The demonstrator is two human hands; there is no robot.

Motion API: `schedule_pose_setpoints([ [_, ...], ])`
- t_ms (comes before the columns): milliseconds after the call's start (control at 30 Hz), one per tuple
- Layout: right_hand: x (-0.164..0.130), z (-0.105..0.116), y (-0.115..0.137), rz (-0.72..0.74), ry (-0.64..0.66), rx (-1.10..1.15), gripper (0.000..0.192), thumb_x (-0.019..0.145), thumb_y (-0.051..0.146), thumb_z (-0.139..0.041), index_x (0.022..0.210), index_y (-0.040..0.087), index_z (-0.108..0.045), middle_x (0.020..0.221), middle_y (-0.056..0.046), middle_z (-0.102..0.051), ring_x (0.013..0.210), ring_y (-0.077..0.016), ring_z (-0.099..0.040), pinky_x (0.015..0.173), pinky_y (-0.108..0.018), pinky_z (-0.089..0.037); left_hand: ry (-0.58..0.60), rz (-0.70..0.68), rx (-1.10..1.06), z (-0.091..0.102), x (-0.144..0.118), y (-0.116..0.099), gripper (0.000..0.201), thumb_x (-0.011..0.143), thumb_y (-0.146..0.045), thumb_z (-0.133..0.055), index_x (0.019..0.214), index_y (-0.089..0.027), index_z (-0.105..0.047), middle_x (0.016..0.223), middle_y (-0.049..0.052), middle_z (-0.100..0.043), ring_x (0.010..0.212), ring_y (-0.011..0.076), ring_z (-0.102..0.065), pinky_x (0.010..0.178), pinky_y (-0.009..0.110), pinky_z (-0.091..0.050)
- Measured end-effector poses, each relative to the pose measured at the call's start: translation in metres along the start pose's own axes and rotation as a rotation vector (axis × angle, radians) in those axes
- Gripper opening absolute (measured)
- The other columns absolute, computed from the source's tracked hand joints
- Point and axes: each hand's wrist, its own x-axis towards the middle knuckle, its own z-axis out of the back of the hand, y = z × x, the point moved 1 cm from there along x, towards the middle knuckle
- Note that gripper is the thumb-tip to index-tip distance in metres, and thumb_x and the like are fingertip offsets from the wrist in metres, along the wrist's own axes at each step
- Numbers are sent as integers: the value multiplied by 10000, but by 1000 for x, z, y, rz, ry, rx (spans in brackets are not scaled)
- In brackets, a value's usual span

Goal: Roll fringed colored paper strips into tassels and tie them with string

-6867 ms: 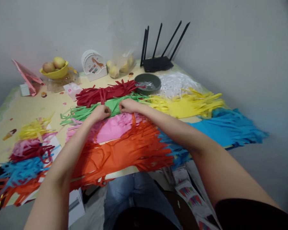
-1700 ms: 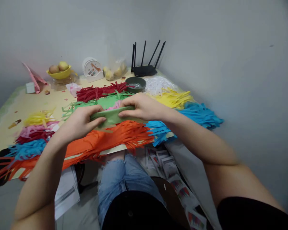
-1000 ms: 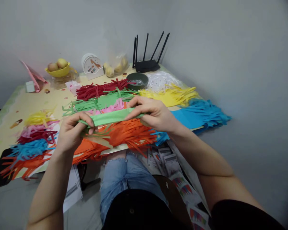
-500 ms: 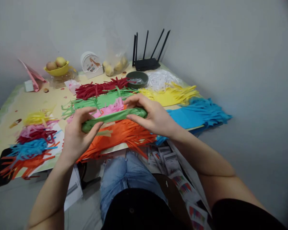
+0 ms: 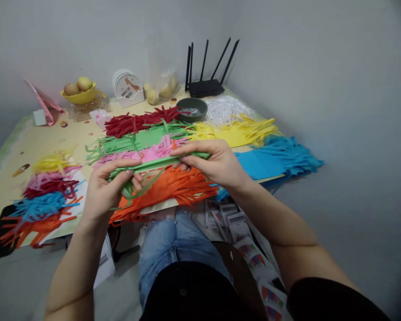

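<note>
Left hand (image 5: 107,183) and right hand (image 5: 218,161) closed, pinching green fringed strip (image 5: 157,165) at 9 and 3 o'clock, presumably keeping it taut; orange fringe (image 5: 178,185) at 6 o'clock.

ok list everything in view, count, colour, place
Fringed strip: 1, green, between hands
Fringed piles: 6, red, green, pink, orange, yellow, blue, table
Small bundles: 5, mixed colours, table left
Strip heap: 1, white, back right
Bowl: 1, dark green, beside heap
Router: 1, black, back right
Plastic bag: 1, clear, back
Giraffe-print holder: 1, white, back
Fruit bowl: 1, yellow, back left
Fruits: 2, yellowish, fruit bowl
Container: 1, clear, by fruit bowl
Wrapper: 1, pink-white, back left
Stand: 1, pink, far left
Small box: 1, pale, beside stand
Printed packets: several, white, below table
Table: 1, cream, under piles
Jeans: 1 pair, blue, below
Left hand: 1, holding strip
Right hand: 1, holding strip
</note>
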Motion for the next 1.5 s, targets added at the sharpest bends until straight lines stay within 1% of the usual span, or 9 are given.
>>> schedule_pose_setpoints([
  [300,3,-3,-6,91,42,-1,155,797,194,-636,797,163,-788,799,-49,-766,697,-125,-680,655,-232,-551,21,-50,-55,-3,0,0,48,728,-195,-661,722,-174,-703,605,6,-650,468,120,-574,526,271,-515],
  [500,3,-3,-2,102,27,-262,142,855,242,-673,952,177,-753,966,-59,-780,854,-158,-709,789,-266,-548,-76,-258,513,-1,-3,-1,317,838,-320,-709,611,-199,-525,611,5,-593,608,136,-582,624,262,-483],
  [567,2,-3,-2,92,7,-379,204,861,210,-652,1043,187,-743,1060,-64,-775,930,-175,-713,835,-281,-538,-105,-309,656,-1,-4,-1,214,829,-308,-729,723,-207,-572,673,-3,-624,635,134,-594,648,255,-483],
  [667,1,-2,-2,70,-7,-468,133,865,187,-635,945,172,-741,964,-61,-781,885,-184,-715,814,-287,-526,-28,-287,730,0,-2,0,151,863,-313,-701,970,-213,-663,776,12,-704,663,143,-660,651,253,-504],
  [833,0,-1,-5,26,-12,-246,61,846,208,-681,871,161,-711,841,-41,-758,742,-153,-709,720,-268,-549,5,-193,534,2,-1,1,140,861,-321,-722,834,-186,-693,754,46,-755,705,180,-735,677,270,-570],
  [1000,1,-5,-12,-54,21,84,151,857,245,-705,957,179,-798,818,-38,-786,707,-138,-737,693,-253,-604,-34,-4,135,4,-1,7,217,786,-317,-794,954,-181,-780,701,43,-753,608,179,-724,671,309,-620],
  [1200,7,2,-17,-58,171,143,126,818,276,-766,885,191,-830,827,-56,-803,750,-165,-762,706,-261,-623,-38,59,-86,3,2,11,109,662,-230,-832,737,-171,-779,601,34,-711,539,164,-685,620,300,-613],
  [1367,10,9,-12,116,271,-130,142,869,207,-681,902,178,-816,860,-48,-807,767,-146,-757,725,-240,-608,60,-2,87,17,2,13,128,762,-288,-777,741,-169,-736,644,50,-729,625,192,-721,718,342,-622],
  [1500,11,8,-2,422,325,-499,229,923,117,-571,976,181,-784,986,-52,-802,920,-131,-744,847,-243,-578,234,-214,539,23,8,-1,106,839,-275,-718,864,-175,-745,1030,107,-786,1030,255,-733,963,389,-558],
])
